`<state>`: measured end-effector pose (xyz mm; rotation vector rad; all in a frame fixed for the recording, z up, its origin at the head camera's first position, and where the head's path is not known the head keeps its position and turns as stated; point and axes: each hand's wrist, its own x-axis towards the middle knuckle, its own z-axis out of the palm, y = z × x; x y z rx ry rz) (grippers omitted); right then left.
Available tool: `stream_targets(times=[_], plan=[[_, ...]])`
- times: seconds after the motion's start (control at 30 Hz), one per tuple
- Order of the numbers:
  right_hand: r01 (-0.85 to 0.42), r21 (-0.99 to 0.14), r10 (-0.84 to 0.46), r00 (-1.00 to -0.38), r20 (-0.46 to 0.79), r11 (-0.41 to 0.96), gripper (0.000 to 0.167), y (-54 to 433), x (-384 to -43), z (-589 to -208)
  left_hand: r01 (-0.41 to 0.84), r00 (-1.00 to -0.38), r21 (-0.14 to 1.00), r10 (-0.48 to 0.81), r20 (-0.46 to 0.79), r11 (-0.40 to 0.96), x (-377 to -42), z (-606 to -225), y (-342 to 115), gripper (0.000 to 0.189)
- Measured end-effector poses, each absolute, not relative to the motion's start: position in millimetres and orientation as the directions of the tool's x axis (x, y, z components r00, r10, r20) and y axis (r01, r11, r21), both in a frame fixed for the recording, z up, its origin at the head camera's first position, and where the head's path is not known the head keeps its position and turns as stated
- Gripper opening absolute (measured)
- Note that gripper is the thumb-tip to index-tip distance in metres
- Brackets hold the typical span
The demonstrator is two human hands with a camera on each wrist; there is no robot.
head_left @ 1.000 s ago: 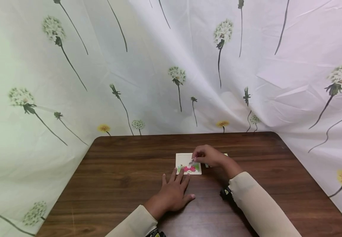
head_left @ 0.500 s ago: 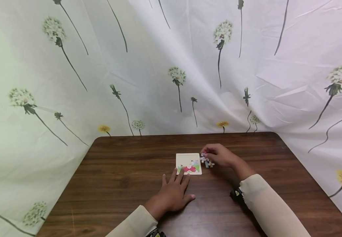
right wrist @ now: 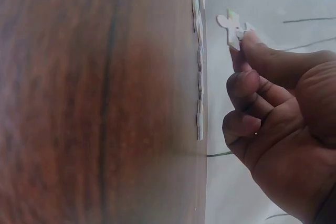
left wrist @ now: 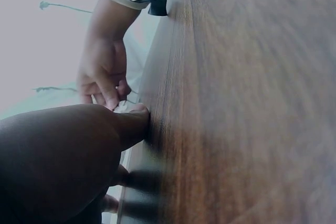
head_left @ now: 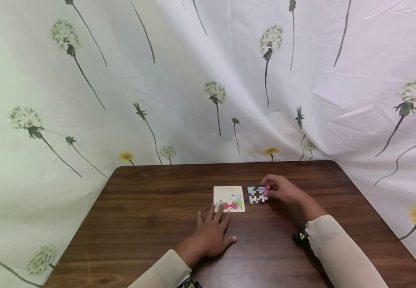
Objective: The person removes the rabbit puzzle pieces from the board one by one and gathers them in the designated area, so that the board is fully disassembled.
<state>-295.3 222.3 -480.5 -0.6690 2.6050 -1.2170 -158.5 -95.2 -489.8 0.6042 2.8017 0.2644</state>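
My left hand lies spread on the table, its fingertips at the front edge of a small jigsaw tray. Pink, green and pale blue assembled pieces fill the lower part of that tray, while its upper part shows bare cream backing. Over the right side of a group of loose jigsaw pieces, my right hand pinches a jigsaw piece between thumb and index finger. The right wrist view shows that piece raised above the tabletop, with the other fingers curled below.
The brown wooden table has rounded far corners. A white curtain with a dandelion print hangs behind and beside it. A black wrist strap sits at the right sleeve cuff.
My right hand has moved right, from over the tray to beyond the loose pieces, which are now mostly uncovered. A pale piece shows in the tray where those fingers were. The left hand stays still.
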Motion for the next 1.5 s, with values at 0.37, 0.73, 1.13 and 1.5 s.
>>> stream_targets(times=[0.37, 0.73, 1.13, 1.5], plan=[[-0.374, -0.701, -0.488, -0.872, 0.041, 0.608, 0.007, 232.3, -291.5, -489.2, 0.377, -0.879, 0.211, 0.420, -0.224, 0.902, -156.1, -485.4, -94.6, 0.081], [-0.441, -0.590, -0.475, -0.873, 0.108, 0.677, 0.014, 228.2, -287.9, -493.5, 0.373, -0.881, 0.208, 0.415, -0.226, 0.904, -154.6, -482.2, -94.3, 0.081], [-0.416, -0.573, -0.439, -0.892, 0.108, 0.706, 0.026, 228.6, -288.8, -498.1, 0.378, -0.881, 0.220, 0.422, -0.213, 0.899, -153.7, -482.2, -94.9, 0.080], [-0.413, -0.568, -0.388, -0.905, 0.172, 0.712, 0.022, 216.3, -292.8, -492.3, 0.371, -0.884, 0.220, 0.415, -0.212, 0.902, -154.4, -482.0, -95.3, 0.081]])
